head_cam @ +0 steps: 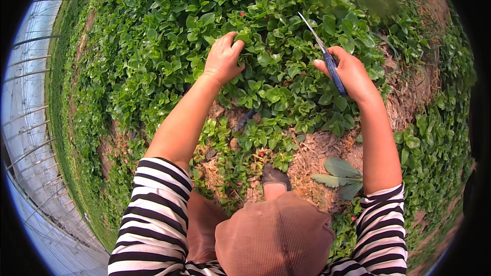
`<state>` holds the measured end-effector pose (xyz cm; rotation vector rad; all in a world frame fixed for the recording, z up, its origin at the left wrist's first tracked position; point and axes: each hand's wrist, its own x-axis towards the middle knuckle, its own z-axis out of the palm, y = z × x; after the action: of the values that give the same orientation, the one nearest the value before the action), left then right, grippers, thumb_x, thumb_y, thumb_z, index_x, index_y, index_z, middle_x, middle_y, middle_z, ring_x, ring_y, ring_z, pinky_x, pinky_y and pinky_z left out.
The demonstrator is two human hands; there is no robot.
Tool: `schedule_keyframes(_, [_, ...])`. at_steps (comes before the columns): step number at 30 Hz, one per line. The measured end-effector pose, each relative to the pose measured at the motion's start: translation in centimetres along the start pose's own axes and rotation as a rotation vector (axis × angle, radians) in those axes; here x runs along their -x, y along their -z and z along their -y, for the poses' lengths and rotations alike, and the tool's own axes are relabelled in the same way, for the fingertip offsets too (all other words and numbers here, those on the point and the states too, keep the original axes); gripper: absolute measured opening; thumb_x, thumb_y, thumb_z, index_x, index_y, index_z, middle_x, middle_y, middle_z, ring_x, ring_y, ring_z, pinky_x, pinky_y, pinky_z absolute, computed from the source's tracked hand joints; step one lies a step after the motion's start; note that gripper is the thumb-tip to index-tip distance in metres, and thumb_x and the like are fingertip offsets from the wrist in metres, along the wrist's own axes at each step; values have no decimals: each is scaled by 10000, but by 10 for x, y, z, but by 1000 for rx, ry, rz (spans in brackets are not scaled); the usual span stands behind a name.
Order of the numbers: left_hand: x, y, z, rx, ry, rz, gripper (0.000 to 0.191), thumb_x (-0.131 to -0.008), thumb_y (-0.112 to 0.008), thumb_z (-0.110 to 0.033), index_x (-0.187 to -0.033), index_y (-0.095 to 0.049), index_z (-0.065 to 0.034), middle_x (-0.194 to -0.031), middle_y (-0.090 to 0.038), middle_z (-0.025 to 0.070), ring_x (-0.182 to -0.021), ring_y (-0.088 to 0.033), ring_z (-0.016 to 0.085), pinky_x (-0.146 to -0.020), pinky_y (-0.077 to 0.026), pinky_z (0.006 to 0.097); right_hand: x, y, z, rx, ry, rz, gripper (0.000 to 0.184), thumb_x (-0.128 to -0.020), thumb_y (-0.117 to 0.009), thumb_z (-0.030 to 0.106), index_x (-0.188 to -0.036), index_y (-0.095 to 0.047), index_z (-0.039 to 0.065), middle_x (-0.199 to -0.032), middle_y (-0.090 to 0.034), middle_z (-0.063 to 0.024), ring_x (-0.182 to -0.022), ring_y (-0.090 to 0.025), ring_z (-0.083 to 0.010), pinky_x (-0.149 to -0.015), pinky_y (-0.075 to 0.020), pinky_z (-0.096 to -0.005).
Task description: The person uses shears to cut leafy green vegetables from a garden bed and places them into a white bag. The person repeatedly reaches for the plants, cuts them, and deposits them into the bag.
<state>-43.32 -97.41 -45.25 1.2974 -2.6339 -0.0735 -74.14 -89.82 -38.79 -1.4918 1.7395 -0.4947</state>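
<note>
Leafy green plants (165,42) with small red flowers cover the ground before me. At upper centre, my left hand (226,57) reaches into the leaves, its fingers curled by a bright green leaf (242,36); whether it grips a stem is hidden. My right hand (349,71), to the right of it, is closed around the dark blue handle of a knife (333,67). The narrow, pointed blade slants up and to the left over the leaves. The two hands are apart.
A dark shoe (275,176) stands on dry soil (318,149) below the plants, left of a large grey-green leaf (341,178). A dark blue object (243,119) lies partly under foliage. Brown corduroy cloth (274,234) fills the bottom centre. Greenhouse sheeting (30,84) with ribs curves along the left.
</note>
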Motion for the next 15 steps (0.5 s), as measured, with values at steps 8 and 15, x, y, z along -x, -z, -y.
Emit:
schedule_keyframes(8, [50, 70, 25, 873, 647, -526, 541, -705, -774, -202, -1121, -462, -54, -1109, -560, 93, -959, -585, 188, -850, -480, 312, 86, -30, -17, -451, -260, 118, 434, -838, -695, 378, -1116, -553, 76, -659, -484, 43, -545, -446, -52, -487, -361, -211])
schedule_keyframes(15, [117, 84, -1, 1529, 905, -41, 526, -730, -779, -239, -1178, -577, -50, -1055, -633, 56, -968, -608, 163, -874, -496, 327, 141, -73, -47, -240, -304, 292, 604, -831, -607, 565, -1123, -540, 40, -805, -627, -108, -773, -600, -211, -738, -468, -321])
